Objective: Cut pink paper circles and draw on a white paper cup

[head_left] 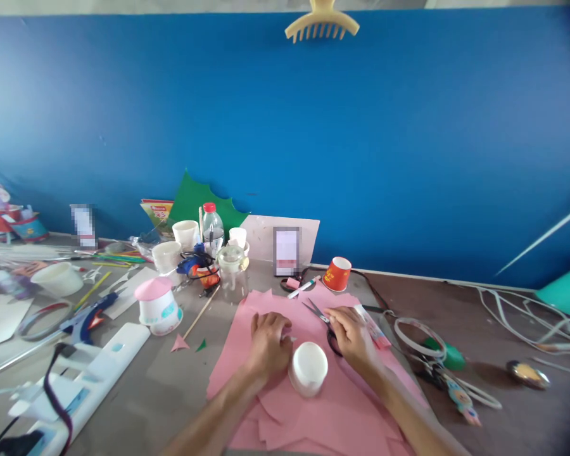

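On a stack of pink paper [313, 411], a white cup [310, 368] stands between my two hands. Just left of the cup is my left hand [270, 345], its fingers curled together; a small whitish bit shows at the fingertips, too small to name. My right hand [352, 332] is closed at the black handles of a pair of scissors [319, 311], whose blades are slightly apart and point up and left. A packet with a clear front [373, 326] lies beside my right hand, partly covered by it.
A red paper cup [337, 274], a marker [303, 288] and a phone [286, 251] stand or lie behind the paper. Leftward are a pink-roofed cup [159, 307], a glass jar [233, 272], a glue gun [92, 316] and a power strip [99, 373]. Cables [420, 339] lie right.
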`<state>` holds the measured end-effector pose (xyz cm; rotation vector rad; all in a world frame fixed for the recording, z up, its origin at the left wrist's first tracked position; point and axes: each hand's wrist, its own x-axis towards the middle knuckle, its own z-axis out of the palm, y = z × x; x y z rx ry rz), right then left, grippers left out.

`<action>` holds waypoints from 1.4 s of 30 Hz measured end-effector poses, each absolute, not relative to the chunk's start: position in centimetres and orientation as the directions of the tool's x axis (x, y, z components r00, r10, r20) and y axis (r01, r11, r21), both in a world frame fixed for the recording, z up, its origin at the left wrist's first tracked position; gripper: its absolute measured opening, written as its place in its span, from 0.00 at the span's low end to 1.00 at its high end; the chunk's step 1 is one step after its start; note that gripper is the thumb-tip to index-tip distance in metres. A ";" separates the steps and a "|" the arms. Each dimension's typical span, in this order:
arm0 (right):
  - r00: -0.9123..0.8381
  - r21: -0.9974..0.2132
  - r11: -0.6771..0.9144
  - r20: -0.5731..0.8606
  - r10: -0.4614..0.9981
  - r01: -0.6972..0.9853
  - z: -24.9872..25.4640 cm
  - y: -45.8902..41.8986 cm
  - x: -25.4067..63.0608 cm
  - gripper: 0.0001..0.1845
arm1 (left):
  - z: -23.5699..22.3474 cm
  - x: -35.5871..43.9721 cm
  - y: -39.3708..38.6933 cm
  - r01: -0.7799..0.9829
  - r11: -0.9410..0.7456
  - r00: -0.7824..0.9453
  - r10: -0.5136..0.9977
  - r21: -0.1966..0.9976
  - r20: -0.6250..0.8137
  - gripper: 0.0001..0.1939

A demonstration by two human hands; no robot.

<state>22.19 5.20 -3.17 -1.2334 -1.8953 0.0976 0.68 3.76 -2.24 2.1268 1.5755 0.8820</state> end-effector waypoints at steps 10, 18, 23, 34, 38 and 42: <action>-0.236 -0.367 0.545 0.623 0.746 0.753 -3.1 4.9 22.3 0.14 | -2.6 0.3 3.7 0.781 -0.412 0.310 0.908 0.469 0.282 0.08; -0.097 -0.588 0.502 0.584 0.806 0.634 -2.8 4.6 22.0 0.14 | -2.7 0.1 4.7 0.746 -0.394 0.135 0.879 0.537 0.457 0.11; -0.172 -0.863 0.363 0.321 0.931 0.351 -2.3 3.9 21.2 0.21 | -2.2 0.2 4.6 0.709 -0.469 0.177 0.841 0.527 0.511 0.11; -0.149 -0.995 0.094 0.098 0.984 -0.037 -0.1 3.6 19.8 0.23 | -1.9 0.8 3.7 0.644 -0.634 0.397 0.756 0.429 0.521 0.12; -0.032 -0.982 0.131 0.137 0.990 -0.133 -1.4 4.4 20.5 0.22 | -2.1 0.6 3.9 0.637 -0.633 0.391 0.757 0.440 0.524 0.13; -0.027 -0.966 0.108 0.117 0.993 -0.234 -1.9 4.6 20.8 0.19 | -2.2 0.6 3.9 0.631 -0.597 0.371 0.793 0.495 0.484 0.13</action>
